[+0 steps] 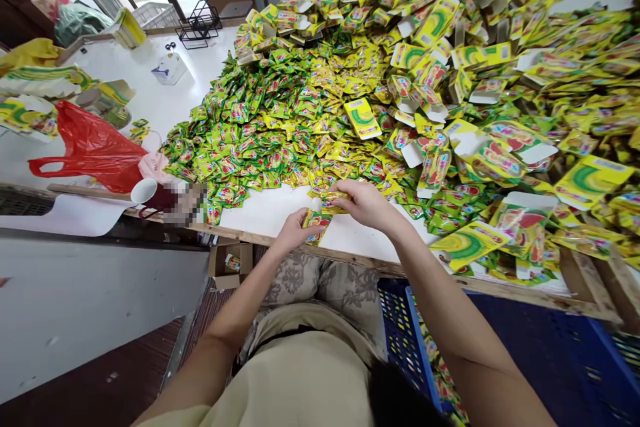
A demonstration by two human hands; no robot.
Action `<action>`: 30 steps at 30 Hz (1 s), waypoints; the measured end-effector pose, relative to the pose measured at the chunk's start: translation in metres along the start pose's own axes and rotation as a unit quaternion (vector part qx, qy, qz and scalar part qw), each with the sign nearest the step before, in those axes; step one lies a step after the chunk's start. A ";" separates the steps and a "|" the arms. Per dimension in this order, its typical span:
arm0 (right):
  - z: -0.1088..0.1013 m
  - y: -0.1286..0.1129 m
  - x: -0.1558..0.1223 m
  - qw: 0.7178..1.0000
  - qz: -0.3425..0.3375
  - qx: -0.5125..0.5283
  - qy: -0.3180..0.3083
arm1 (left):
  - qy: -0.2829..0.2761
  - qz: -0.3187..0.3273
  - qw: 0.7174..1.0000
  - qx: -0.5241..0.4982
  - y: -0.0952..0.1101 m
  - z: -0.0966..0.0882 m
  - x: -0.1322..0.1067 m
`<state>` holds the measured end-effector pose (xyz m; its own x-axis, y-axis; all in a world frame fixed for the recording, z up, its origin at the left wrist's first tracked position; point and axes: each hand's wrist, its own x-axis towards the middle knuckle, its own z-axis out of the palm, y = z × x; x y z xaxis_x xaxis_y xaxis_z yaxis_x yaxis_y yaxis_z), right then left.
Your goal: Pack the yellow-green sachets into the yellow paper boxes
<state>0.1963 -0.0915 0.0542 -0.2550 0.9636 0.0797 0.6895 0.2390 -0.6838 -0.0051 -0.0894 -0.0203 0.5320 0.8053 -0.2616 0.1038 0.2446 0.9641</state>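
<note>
My left hand (294, 232) is closed around a small green and yellow carton (317, 221) at the table's front edge. A pale flap seems to stand up at its top. Just above it, my right hand (367, 203) pinches some yellow sachets (330, 200), close to the carton's upper end. Whether the sachets are partly inside the carton I cannot tell. Beyond both hands spreads a heap of green and yellow sachets (270, 107) with watermelon pictures. Open-ended yellow cartons (435, 20) lie on the heap, at the back and to the right.
A red plastic bag (95, 153) and a mug (145, 192) stand on the left. Farther back are a black wire rack (199, 25) and scissors (171, 46). Beneath the table are a cardboard box (220, 265) and a blue crate (417, 333). A wooden edge runs along the table front.
</note>
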 end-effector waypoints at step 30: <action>0.004 -0.023 0.030 0.966 -0.016 -0.165 -0.199 | -0.010 0.000 1.000 0.019 -0.016 0.000 0.003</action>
<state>0.1701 -0.0683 0.0689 -0.4755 0.8482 -0.2331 0.8386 0.3570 -0.4115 -0.0047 -0.0906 -0.0366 0.5492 0.7942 -0.2601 0.1351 0.2228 0.9655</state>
